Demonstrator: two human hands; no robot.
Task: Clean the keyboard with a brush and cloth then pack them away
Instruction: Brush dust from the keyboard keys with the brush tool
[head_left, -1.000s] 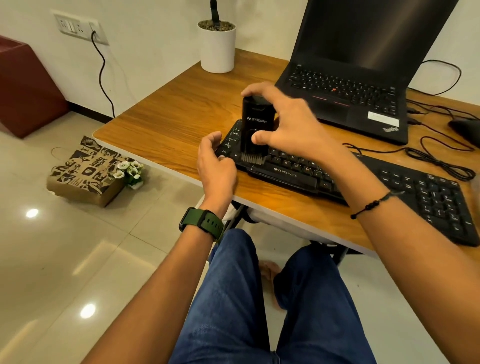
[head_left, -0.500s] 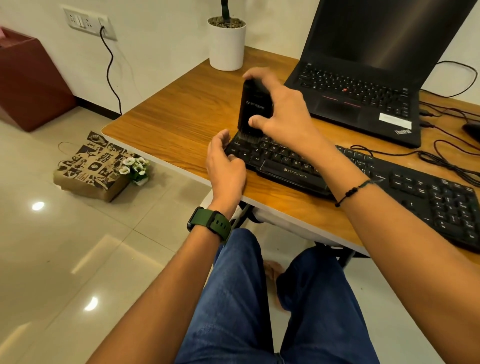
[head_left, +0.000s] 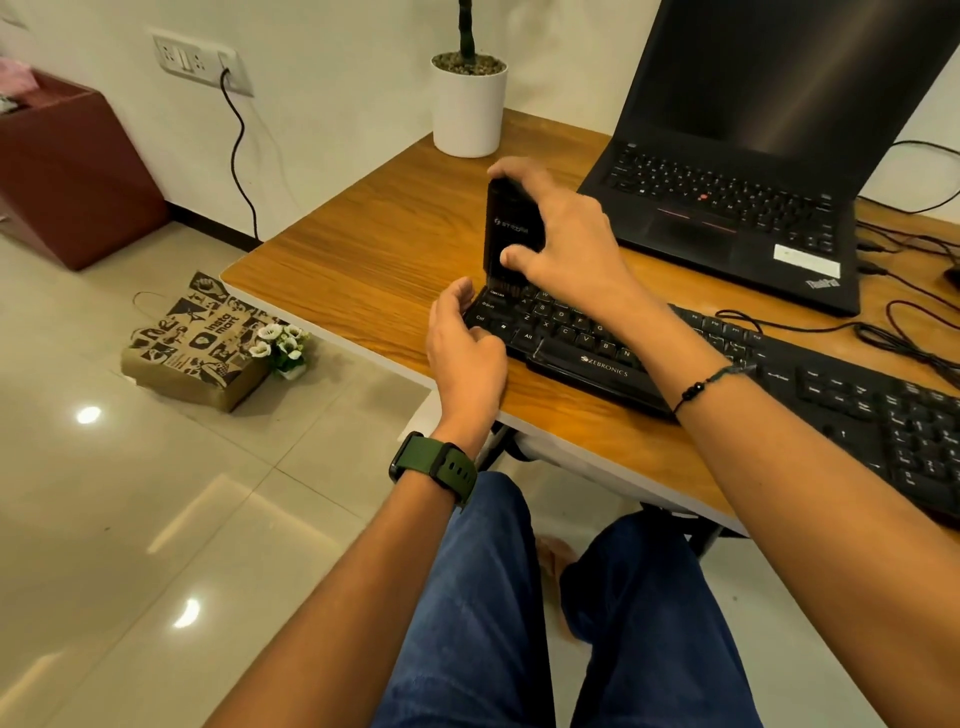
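A black keyboard lies along the near edge of the wooden desk. My right hand grips a black block-shaped brush held upright, its bristles down on the keys at the keyboard's far left corner. My left hand rests against the keyboard's left end, thumb on the corner and fingers curled around the edge. No cloth is in view.
An open black laptop stands behind the keyboard, with black cables trailing to its right. A white plant pot sits at the desk's back left corner. On the floor lie a printed paper bag and small white flowers.
The brush has moved from the keyboard's front rows up and left to its far left corner. My left hand has stayed at the keyboard's left end.
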